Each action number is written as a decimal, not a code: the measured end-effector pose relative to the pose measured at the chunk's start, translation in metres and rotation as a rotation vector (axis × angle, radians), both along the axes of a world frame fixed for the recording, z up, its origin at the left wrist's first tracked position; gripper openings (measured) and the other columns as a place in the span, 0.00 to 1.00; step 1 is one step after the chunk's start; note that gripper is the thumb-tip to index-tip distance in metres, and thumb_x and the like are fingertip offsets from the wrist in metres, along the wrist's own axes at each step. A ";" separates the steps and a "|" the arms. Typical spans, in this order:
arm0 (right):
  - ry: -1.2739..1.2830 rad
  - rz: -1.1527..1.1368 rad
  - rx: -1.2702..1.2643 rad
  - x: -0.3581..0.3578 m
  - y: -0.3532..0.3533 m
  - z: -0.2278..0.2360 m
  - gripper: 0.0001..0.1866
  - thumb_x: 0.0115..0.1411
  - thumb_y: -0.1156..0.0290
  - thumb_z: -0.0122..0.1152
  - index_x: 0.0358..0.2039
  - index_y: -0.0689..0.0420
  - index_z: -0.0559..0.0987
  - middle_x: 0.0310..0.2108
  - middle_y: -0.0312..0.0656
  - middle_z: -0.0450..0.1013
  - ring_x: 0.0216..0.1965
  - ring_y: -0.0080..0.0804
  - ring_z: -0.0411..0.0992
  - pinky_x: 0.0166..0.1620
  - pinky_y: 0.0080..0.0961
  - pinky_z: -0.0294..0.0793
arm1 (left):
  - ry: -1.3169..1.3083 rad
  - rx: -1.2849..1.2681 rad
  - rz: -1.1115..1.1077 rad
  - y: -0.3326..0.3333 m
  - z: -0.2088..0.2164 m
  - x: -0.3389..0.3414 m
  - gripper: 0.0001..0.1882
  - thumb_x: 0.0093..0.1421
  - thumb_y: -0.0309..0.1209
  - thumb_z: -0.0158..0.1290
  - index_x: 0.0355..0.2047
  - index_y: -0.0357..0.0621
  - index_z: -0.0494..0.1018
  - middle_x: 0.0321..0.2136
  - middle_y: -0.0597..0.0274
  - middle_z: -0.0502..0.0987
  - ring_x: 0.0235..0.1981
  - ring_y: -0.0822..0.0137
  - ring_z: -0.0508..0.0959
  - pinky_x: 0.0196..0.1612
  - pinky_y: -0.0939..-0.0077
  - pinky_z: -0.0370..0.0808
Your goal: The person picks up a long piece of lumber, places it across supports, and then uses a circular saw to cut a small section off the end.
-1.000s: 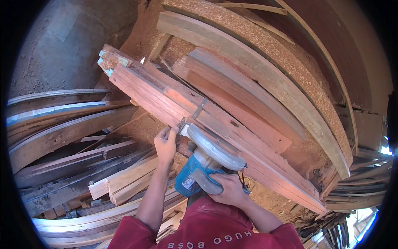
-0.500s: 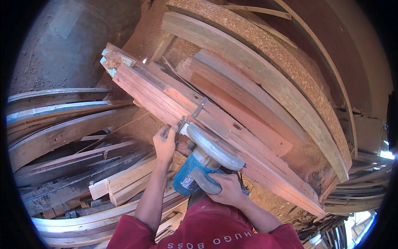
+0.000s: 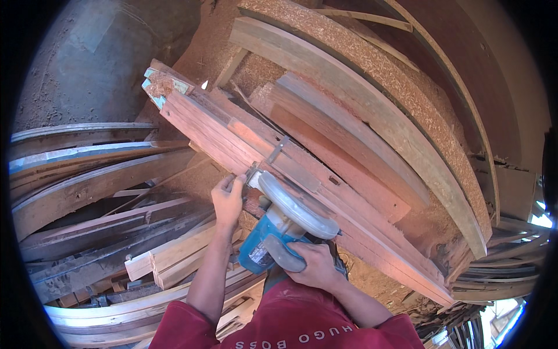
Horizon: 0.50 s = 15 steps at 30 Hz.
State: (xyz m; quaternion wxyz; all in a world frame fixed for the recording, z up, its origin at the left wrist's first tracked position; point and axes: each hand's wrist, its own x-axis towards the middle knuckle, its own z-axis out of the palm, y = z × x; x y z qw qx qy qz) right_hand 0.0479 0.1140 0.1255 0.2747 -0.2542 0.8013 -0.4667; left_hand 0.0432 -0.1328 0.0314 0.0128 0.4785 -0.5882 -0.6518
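A blue circular saw (image 3: 260, 241) with a silver blade guard rests on a long reddish plank (image 3: 215, 135) that runs from the upper left to the lower right. My right hand (image 3: 317, 264) is wrapped round the saw's rear handle. At the front of the saw, my left hand (image 3: 228, 195) is closed, its fingers pinching the metal fitting by the base plate. A thin metal guide bar (image 3: 278, 150) sticks out from there across the plank. The blade is hidden by the guard and the wood. A lengthwise line shows in the plank behind the saw.
Beyond the plank lie thick boards (image 3: 349, 131) and a long curved-looking beam (image 3: 372, 96) dusted with sawdust. Stacked planks (image 3: 87, 174) and short pale timber blocks (image 3: 174, 256) crowd the left side. Grey floor (image 3: 104, 64) shows at upper left.
The saw and both hands have shifted very slightly to the left along the plank. Both grips stay the same.
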 end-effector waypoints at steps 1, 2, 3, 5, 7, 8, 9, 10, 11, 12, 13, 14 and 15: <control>-0.014 0.005 0.000 -0.001 -0.002 0.001 0.26 0.43 0.67 0.74 0.44 0.60 0.80 0.40 0.47 0.81 0.37 0.44 0.81 0.39 0.35 0.80 | -0.005 -0.003 -0.001 -0.002 0.001 0.000 0.23 0.62 0.33 0.59 0.48 0.20 0.73 0.36 0.55 0.81 0.34 0.73 0.78 0.36 0.80 0.74; -0.028 0.010 0.001 -0.002 -0.003 0.001 0.26 0.43 0.67 0.74 0.44 0.60 0.80 0.40 0.47 0.80 0.37 0.44 0.81 0.39 0.35 0.80 | -0.010 -0.004 -0.003 -0.002 0.001 -0.001 0.23 0.62 0.33 0.59 0.48 0.20 0.73 0.35 0.56 0.81 0.32 0.74 0.77 0.33 0.80 0.74; -0.028 0.010 0.002 -0.003 -0.004 0.001 0.26 0.43 0.67 0.74 0.44 0.60 0.80 0.40 0.47 0.80 0.37 0.44 0.81 0.39 0.35 0.80 | -0.009 -0.003 -0.003 -0.003 0.002 -0.002 0.23 0.62 0.33 0.59 0.48 0.20 0.73 0.35 0.56 0.81 0.32 0.74 0.77 0.33 0.80 0.74; -0.033 0.014 0.006 -0.004 -0.007 0.001 0.26 0.43 0.67 0.74 0.44 0.60 0.80 0.40 0.47 0.80 0.37 0.44 0.80 0.39 0.35 0.80 | -0.030 -0.015 -0.007 -0.005 0.005 -0.005 0.23 0.62 0.34 0.59 0.47 0.21 0.74 0.33 0.58 0.80 0.29 0.75 0.76 0.30 0.80 0.72; -0.036 0.013 0.006 -0.004 -0.009 0.001 0.25 0.43 0.67 0.74 0.44 0.60 0.80 0.40 0.47 0.80 0.38 0.44 0.80 0.40 0.35 0.80 | -0.005 -0.017 -0.002 -0.008 0.002 -0.004 0.22 0.62 0.34 0.59 0.46 0.21 0.74 0.32 0.59 0.80 0.29 0.76 0.76 0.29 0.81 0.71; -0.039 0.011 0.008 -0.005 -0.010 0.001 0.25 0.43 0.66 0.74 0.44 0.60 0.80 0.40 0.47 0.80 0.38 0.44 0.80 0.40 0.35 0.80 | 0.021 -0.016 0.001 -0.009 0.001 -0.004 0.22 0.63 0.34 0.59 0.45 0.22 0.74 0.32 0.60 0.80 0.29 0.76 0.75 0.29 0.81 0.70; -0.039 0.011 0.009 -0.005 -0.011 0.000 0.25 0.43 0.66 0.74 0.44 0.60 0.80 0.40 0.47 0.80 0.38 0.44 0.80 0.40 0.35 0.80 | 0.021 -0.016 0.002 -0.010 0.001 -0.004 0.22 0.63 0.34 0.59 0.45 0.22 0.74 0.32 0.60 0.80 0.29 0.76 0.75 0.29 0.81 0.70; -0.043 0.017 0.018 -0.005 -0.012 0.000 0.25 0.43 0.66 0.74 0.44 0.60 0.80 0.40 0.47 0.81 0.38 0.44 0.80 0.40 0.35 0.80 | 0.010 -0.019 -0.017 -0.012 0.001 -0.005 0.21 0.63 0.34 0.59 0.45 0.22 0.74 0.32 0.60 0.79 0.29 0.76 0.75 0.29 0.81 0.71; -0.048 0.024 0.027 -0.006 -0.013 0.000 0.25 0.43 0.66 0.74 0.44 0.60 0.80 0.40 0.47 0.81 0.38 0.44 0.80 0.40 0.35 0.80 | -0.002 -0.023 -0.036 -0.014 0.002 -0.005 0.21 0.63 0.34 0.59 0.44 0.22 0.74 0.32 0.60 0.79 0.30 0.76 0.75 0.30 0.81 0.71; -0.048 0.024 0.027 -0.006 -0.014 0.000 0.25 0.43 0.66 0.74 0.44 0.60 0.80 0.40 0.47 0.81 0.38 0.44 0.80 0.40 0.35 0.80 | -0.002 -0.022 -0.036 -0.015 0.003 -0.006 0.21 0.63 0.34 0.59 0.44 0.22 0.74 0.32 0.60 0.79 0.30 0.76 0.75 0.30 0.81 0.71; -0.034 0.019 0.022 -0.007 -0.016 0.000 0.25 0.44 0.66 0.74 0.44 0.59 0.80 0.40 0.47 0.81 0.38 0.44 0.80 0.40 0.35 0.80 | 0.005 -0.020 -0.028 -0.014 0.005 -0.008 0.21 0.63 0.34 0.59 0.44 0.22 0.75 0.32 0.60 0.79 0.30 0.76 0.75 0.31 0.82 0.71; -0.019 0.014 0.016 -0.007 -0.017 0.001 0.25 0.44 0.66 0.74 0.44 0.59 0.80 0.40 0.47 0.81 0.37 0.44 0.81 0.40 0.35 0.80 | 0.012 -0.017 -0.019 -0.015 0.006 -0.009 0.21 0.63 0.34 0.59 0.44 0.22 0.75 0.32 0.60 0.79 0.31 0.76 0.75 0.31 0.82 0.71; -0.019 0.014 0.016 -0.007 -0.018 0.000 0.25 0.44 0.66 0.74 0.44 0.59 0.80 0.40 0.47 0.81 0.37 0.44 0.81 0.40 0.35 0.80 | 0.012 -0.018 -0.019 -0.017 0.006 -0.008 0.21 0.63 0.34 0.59 0.44 0.22 0.75 0.32 0.60 0.79 0.31 0.76 0.75 0.31 0.82 0.71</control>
